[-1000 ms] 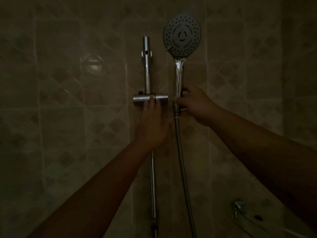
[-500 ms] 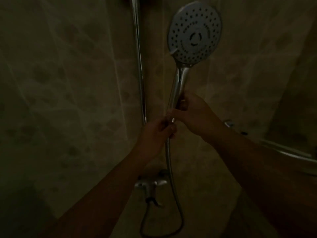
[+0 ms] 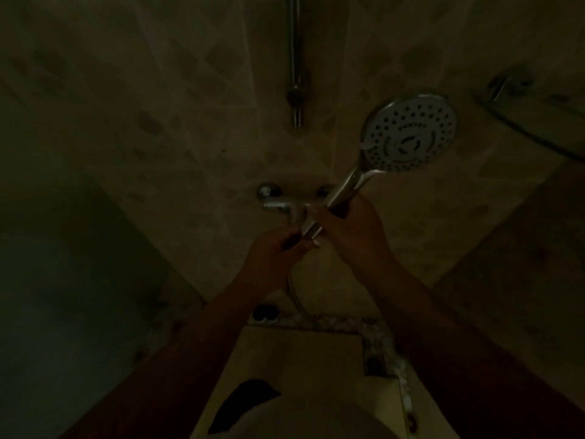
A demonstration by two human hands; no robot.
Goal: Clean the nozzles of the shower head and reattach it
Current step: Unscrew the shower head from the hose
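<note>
Hands on a shower head point(image 3: 410, 133) in a really dim tiled stall, both gripping it.

Nearest the camera, two bare forearms reached up from the bottom of the view. Left hand point(image 3: 273, 258) was closed around the lower end of the chrome handle, right where the hose point(image 3: 296, 299) dropped away below it. Right hand point(image 3: 351, 229) was wrapped around the handle point(image 3: 346, 186) just above, touching the left. Handle tilted up to the right, with the round nozzle face turned toward the camera. Behind the hands sat the chrome mixer tap point(image 3: 278, 201) on the wall. Further up, the slide rail point(image 3: 295, 58) ran vertically, well apart from the head. Too dark for finer detail.
</note>
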